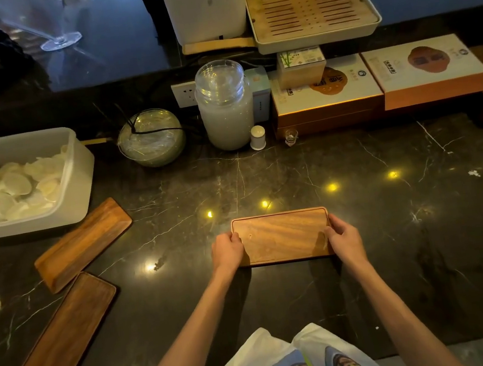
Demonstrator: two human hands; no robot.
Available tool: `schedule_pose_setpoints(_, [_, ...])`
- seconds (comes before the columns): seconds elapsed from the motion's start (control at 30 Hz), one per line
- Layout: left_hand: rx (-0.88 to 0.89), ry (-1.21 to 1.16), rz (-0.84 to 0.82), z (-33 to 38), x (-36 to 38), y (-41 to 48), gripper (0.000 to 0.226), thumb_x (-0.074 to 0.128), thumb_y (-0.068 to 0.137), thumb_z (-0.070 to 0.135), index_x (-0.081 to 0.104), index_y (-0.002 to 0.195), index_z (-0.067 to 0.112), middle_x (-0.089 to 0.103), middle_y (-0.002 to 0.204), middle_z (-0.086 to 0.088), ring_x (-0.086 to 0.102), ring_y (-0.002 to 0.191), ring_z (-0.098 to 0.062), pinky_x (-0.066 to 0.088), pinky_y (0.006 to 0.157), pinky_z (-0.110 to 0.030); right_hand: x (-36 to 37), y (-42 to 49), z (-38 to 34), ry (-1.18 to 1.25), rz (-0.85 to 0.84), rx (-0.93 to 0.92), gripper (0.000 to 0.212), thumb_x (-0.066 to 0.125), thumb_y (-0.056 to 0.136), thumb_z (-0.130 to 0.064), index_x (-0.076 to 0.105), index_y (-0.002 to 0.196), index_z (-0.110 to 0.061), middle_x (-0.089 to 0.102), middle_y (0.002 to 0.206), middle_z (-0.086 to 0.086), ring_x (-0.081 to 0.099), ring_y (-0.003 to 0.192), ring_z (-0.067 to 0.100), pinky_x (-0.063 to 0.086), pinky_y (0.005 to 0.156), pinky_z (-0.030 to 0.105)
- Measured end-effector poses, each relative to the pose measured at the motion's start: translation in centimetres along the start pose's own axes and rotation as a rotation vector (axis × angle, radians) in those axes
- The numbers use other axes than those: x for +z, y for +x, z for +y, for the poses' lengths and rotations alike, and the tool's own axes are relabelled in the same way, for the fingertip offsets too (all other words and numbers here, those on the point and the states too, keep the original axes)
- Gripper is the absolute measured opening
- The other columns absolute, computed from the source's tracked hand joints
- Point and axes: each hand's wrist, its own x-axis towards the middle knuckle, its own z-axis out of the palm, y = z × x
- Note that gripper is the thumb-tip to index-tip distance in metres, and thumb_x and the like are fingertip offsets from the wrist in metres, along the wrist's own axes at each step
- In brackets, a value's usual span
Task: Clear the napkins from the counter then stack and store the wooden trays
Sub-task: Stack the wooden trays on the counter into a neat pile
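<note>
A wooden tray is gripped at its two short ends, the left hand closed on the left end and the right hand on the right. It lies flat on the dark marble counter, straight ahead and near the counter's front edge. Its long axis runs left to right, the hollowed face turned up. The tray is judged stiff, light and not fragile; the smooth wood may be slightly slippery, so the raised rim at the ends is the sound place to be held. Two more trays are seen well apart to the left, both angled diagonally, the farther one apparently face down, beside a white tub
</note>
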Motion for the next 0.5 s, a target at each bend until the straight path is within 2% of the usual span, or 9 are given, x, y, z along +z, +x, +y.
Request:
schedule_pose_setpoints(0.1, [0.008,-0.022,-0.038,-0.1,-1.0,0.4,0.035,0.044,0.100,0.023,0.060,0.125,0.005,0.065,0.119,-0.011,0.056,0.098,-0.015,0.042,0.081,-0.026,0.2,-0.3,-1.1,-0.151,0.025,-0.043,0.048,0.052,0.097,-0.020,0.043,0.144,-0.018,0.054,0.140,0.003,0.049,0.128,0.020,0.043,0.106,0.040])
schedule_pose_setpoints(0.17, [0.023,-0.039,-0.039,-0.9,-2.4,0.6,0.035,0.045,0.099,0.024,0.059,0.126,0.006,0.065,0.121,-0.010,0.055,0.095,-0.013,0.040,0.077,-0.025,1.0,-0.9,-2.2,-0.326,0.085,-0.165,0.048,0.054,0.096,-0.019,0.043,0.143,-0.015,0.051,0.142,0.004,0.045,0.132,0.021,0.039,0.109,0.039])
schedule_pose_setpoints(0.23, [0.024,-0.059,0.010,-2.5,-4.5,0.7,0.035,0.047,0.099,0.023,0.059,0.126,0.005,0.065,0.123,-0.012,0.059,0.104,-0.021,0.046,0.086,-0.031,3.0,-1.8,-3.8,-0.465,0.083,-0.327,0.046,0.055,0.095,-0.017,0.047,0.140,-0.013,0.051,0.142,0.005,0.042,0.134,0.020,0.033,0.112,0.036])
schedule_pose_setpoints(0.33, [-0.013,-0.097,0.125,-6.7,-8.9,0.5,0.034,0.048,0.098,0.022,0.059,0.125,0.005,0.064,0.124,-0.015,0.057,0.116,-0.030,0.045,0.101,-0.041,7.7,-3.9,-6.3,-0.561,-0.094,-0.461,0.043,0.055,0.095,-0.019,0.050,0.137,-0.015,0.052,0.140,0.003,0.042,0.133,0.017,0.030,0.111,0.031])
schedule_pose_setpoints(0.43, [-0.110,-0.222,0.252,-12.0,-14.2,-0.6,0.034,0.047,0.099,0.023,0.058,0.127,0.006,0.064,0.122,-0.015,0.059,0.111,-0.030,0.048,0.098,-0.044,13.8,-6.9,-8.9,-0.657,-0.315,-0.583,0.041,0.054,0.096,-0.023,0.052,0.136,-0.014,0.054,0.139,0.006,0.044,0.131,0.019,0.031,0.110,0.030])
schedule_pose_setpoints(0.5, [-0.154,-0.290,0.370,-15.7,-17.6,-1.9,0.031,0.047,0.099,0.022,0.060,0.122,0.006,0.066,0.117,-0.015,0.061,0.106,-0.028,0.049,0.092,-0.040,18.5,-9.4,-10.4,-0.700,-0.447,-0.663,0.041,0.054,0.096,-0.026,0.053,0.136,-0.015,0.055,0.139,0.004,0.045,0.132,0.018,0.030,0.109,0.029])
